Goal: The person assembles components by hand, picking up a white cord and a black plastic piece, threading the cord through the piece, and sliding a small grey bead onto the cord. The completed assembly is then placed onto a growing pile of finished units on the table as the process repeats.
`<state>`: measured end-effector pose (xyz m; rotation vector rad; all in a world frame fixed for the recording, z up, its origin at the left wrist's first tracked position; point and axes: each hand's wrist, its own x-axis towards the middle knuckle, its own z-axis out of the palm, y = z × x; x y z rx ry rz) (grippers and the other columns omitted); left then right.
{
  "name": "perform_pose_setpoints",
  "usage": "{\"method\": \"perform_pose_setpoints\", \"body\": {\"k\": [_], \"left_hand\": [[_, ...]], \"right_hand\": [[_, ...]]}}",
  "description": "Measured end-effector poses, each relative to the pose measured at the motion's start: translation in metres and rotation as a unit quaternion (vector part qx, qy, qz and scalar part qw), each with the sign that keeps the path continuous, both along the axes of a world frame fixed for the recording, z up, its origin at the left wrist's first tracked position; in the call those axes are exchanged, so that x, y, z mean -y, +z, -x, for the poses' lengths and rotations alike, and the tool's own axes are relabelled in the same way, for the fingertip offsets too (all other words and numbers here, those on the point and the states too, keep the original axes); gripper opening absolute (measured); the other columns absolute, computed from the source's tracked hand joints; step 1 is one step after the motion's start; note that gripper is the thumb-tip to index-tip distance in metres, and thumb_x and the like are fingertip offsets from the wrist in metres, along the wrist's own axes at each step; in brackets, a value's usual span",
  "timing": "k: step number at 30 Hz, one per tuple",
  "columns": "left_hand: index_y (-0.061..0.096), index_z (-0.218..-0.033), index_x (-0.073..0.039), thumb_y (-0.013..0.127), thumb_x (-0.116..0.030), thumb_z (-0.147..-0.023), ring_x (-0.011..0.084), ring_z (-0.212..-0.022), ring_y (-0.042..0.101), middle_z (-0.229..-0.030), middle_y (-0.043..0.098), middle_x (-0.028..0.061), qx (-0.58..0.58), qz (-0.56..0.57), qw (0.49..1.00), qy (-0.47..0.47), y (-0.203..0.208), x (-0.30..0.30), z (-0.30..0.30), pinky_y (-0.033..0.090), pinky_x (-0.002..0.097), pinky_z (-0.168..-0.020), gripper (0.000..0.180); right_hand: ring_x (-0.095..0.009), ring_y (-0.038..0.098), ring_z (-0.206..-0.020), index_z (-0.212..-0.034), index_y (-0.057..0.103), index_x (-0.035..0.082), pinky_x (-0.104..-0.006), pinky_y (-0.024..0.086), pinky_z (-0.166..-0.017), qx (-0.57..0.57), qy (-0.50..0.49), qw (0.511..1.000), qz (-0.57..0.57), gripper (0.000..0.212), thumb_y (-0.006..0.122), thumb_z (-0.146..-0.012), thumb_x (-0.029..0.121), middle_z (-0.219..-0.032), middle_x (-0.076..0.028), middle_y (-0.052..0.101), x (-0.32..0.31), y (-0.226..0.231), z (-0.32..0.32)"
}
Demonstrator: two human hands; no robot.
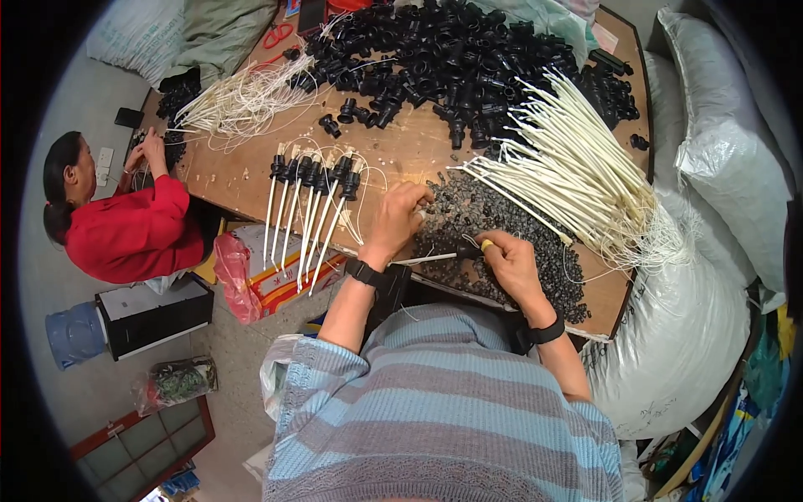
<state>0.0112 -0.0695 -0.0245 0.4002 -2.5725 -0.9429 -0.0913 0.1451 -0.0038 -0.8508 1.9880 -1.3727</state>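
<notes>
My right hand pinches the thin end of a white sleeved cord at the table's near edge, with a dark piece by its fingertips. My left hand is held over the left side of a heap of small black clips, fingers curled together; anything between them is too small to make out. Left of that hand lies a row of several white cords with black sockets on them, their straight ends hanging over the edge. A large bundle of white sleeved cords lies right of the clips.
Black plastic sockets are heaped at the back. A looser cord bundle and red scissors lie back left. A person in red works at the table's left end. Full white sacks crowd the right; a carton stands below the edge.
</notes>
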Motion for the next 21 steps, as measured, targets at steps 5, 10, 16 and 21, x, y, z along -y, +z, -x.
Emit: {"method": "perform_pose_setpoints", "body": {"k": [5,10,16,21], "left_hand": [[0.066,-0.093,-0.004,0.063,0.009,-0.069,0.0210,-0.071,0.060,-0.080,0.062,0.0068,-0.014,-0.065,0.996,0.057,-0.004,-0.006,-0.005,0.048,0.0307,-0.063,0.028],[0.068,-0.105,-0.006,0.067,0.007,-0.067,0.0178,-0.085,0.061,-0.094,0.063,0.0033,-0.019,-0.159,0.984,0.075,0.015,-0.034,-0.009,0.050,0.0273,-0.073,0.040],[0.065,-0.095,-0.013,0.065,-0.004,-0.065,0.0215,-0.090,0.055,-0.089,0.062,0.0021,0.012,-0.070,0.997,-0.018,0.026,-0.063,0.002,0.033,0.0356,-0.087,0.032],[0.065,-0.090,-0.010,0.063,-0.001,-0.065,0.0226,-0.085,0.056,-0.080,0.062,0.0047,0.009,-0.068,0.996,-0.058,0.009,-0.058,0.000,0.037,0.0354,-0.082,0.026]], "right_hand": [[-0.003,0.040,-0.055,-0.096,0.068,-0.002,-0.0232,0.030,-0.049,0.039,-0.033,0.997,-0.060,0.017,0.055,-0.089,0.008,-0.060,0.004,0.050,0.003,0.000,0.002],[-0.007,0.052,-0.063,-0.102,0.068,-0.002,-0.0240,0.041,-0.057,-0.003,-0.009,0.998,-0.061,0.021,0.057,-0.088,0.009,-0.072,-0.002,0.063,0.003,-0.012,0.004],[-0.028,0.066,-0.065,-0.098,0.070,0.003,-0.0359,0.050,-0.062,-0.030,-0.024,0.996,-0.076,0.023,0.060,-0.083,0.017,-0.076,-0.017,0.067,0.006,-0.010,0.002],[-0.010,0.059,-0.070,-0.101,0.066,-0.002,-0.0266,0.047,-0.064,-0.013,0.011,0.993,-0.117,0.019,0.059,-0.089,0.010,-0.080,-0.009,0.067,0.005,-0.005,0.002]]}}
